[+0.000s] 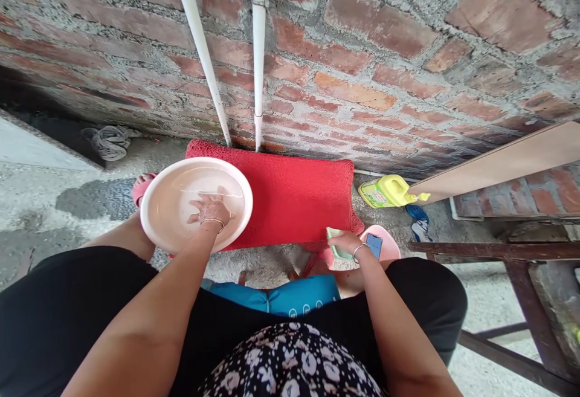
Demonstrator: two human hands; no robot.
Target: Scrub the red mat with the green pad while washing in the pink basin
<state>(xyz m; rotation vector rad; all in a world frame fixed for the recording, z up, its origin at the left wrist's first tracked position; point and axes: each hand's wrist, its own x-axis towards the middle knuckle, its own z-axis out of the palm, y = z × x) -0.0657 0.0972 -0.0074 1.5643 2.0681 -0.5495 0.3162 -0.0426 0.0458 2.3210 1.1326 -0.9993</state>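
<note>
Floral top (299, 364): filling 6 o'clock, nearest the camera, with black trousers (81, 300) spreading toward 8 and 4.
Pale basin (159, 200): sitting at 9 o'clock, overlapping the left end of the red mat (299, 197) and holding clear water.
Left hand (214, 208): reaching into the basin, its fingers spreading wide; whether it is touching the bottom, I cannot tell.
Right hand (348, 242): gripping a light green object (332, 235) between 4 and 5 o'clock, beside the mat's near edge.
Pink container (392, 245): resting at 4 o'clock; a lit phone (374, 245) is lying in it or over it, I cannot tell which.
Yellow bottle (385, 191): resting at 3 o'clock, its nozzle pointing rightward; its contents are not showing.
</note>
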